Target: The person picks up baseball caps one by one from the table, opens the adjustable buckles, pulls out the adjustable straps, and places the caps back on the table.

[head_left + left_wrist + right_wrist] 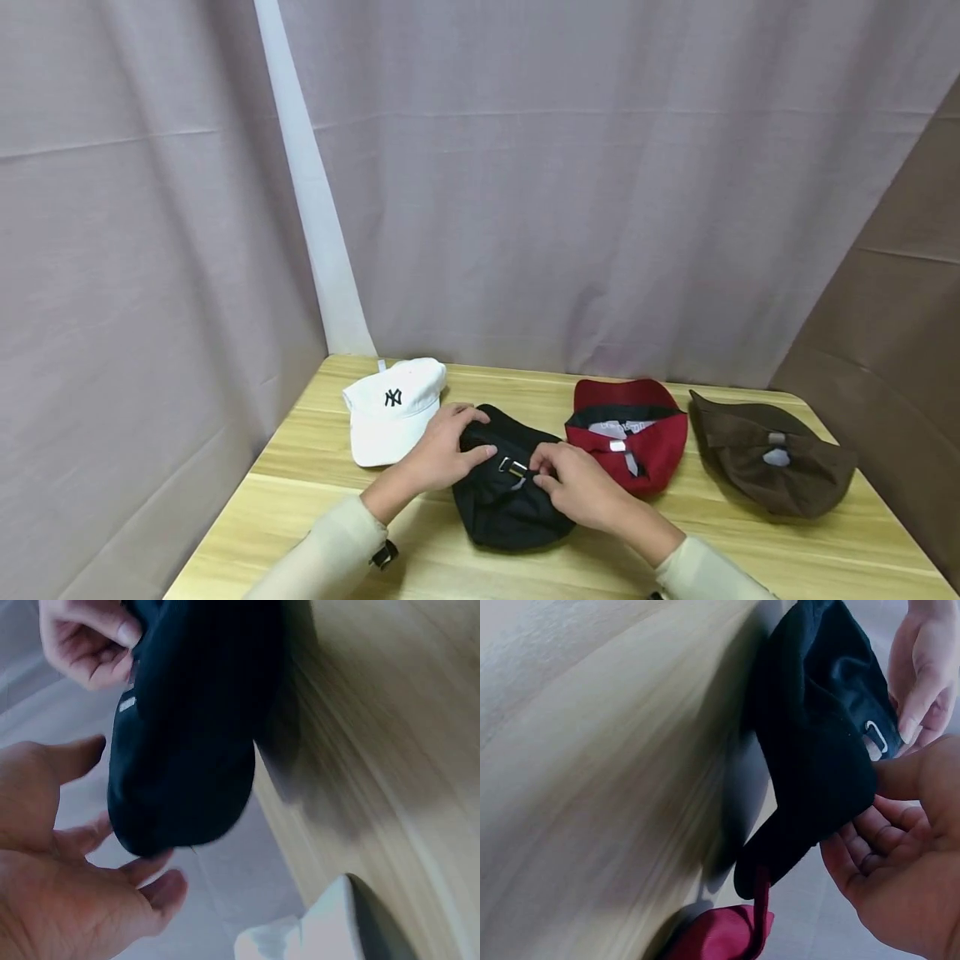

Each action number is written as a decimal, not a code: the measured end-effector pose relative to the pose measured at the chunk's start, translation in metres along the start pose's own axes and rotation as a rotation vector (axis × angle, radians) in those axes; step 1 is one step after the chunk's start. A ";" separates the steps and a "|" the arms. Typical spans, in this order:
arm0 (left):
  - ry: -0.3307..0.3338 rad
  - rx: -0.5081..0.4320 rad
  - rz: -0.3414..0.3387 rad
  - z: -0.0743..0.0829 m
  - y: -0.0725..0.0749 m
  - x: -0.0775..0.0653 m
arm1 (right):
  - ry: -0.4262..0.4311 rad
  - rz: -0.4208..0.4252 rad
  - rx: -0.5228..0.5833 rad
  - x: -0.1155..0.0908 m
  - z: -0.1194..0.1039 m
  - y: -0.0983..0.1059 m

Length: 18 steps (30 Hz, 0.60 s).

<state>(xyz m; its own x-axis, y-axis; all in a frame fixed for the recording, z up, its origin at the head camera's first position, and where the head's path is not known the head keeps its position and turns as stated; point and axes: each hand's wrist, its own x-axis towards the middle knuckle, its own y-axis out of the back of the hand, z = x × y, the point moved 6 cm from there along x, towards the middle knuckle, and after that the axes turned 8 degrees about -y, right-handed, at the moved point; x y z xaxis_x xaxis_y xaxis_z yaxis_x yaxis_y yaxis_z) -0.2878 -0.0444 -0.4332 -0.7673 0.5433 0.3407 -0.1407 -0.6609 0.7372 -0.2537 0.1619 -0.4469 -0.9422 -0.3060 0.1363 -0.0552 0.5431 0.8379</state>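
A black baseball cap (510,525) lies on the table with its back strap and metal buckle (513,467) facing up. At its left side is my left hand (447,450), thumb and fingers spread. In the left wrist view the fingers touch the cap's rounded edge, while the thumb stands apart from it. My right hand (581,487) pinches the cap's strap area just right of the buckle, its fingers curled, as the right wrist view also shows. What the right fingertips hold exactly is partly hidden by the cloth.
A white cap (397,408) with a dark NY logo sits at the back left. To the right of the black cap lie a red cap (663,450) and, farther right, a brown cap (802,483). Grey curtains (525,208) hang behind the wooden table (300,508).
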 end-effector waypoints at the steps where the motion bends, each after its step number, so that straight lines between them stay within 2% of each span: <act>1: -0.020 0.016 -0.013 0.003 -0.001 0.001 | -0.001 -0.003 0.005 0.002 -0.001 0.000; 5: -0.079 0.101 -0.112 0.011 -0.007 0.001 | 0.005 -0.020 0.028 0.009 -0.006 0.000; 8: -0.103 0.154 -0.153 0.014 -0.010 0.002 | 0.019 -0.034 0.058 0.012 -0.010 0.003; 13: -0.111 0.154 -0.145 0.017 -0.009 0.003 | 0.071 -0.038 0.102 0.015 -0.014 0.009; 18: -0.079 0.088 -0.132 0.013 -0.008 0.005 | 0.095 -0.046 0.129 0.017 -0.013 0.011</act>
<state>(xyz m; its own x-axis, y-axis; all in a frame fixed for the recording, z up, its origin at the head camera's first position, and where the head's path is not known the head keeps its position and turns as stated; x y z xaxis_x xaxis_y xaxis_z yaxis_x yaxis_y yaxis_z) -0.2820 -0.0291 -0.4299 -0.6940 0.6633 0.2799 -0.1790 -0.5355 0.8253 -0.2662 0.1524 -0.4282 -0.9025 -0.4022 0.1543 -0.1451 0.6211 0.7702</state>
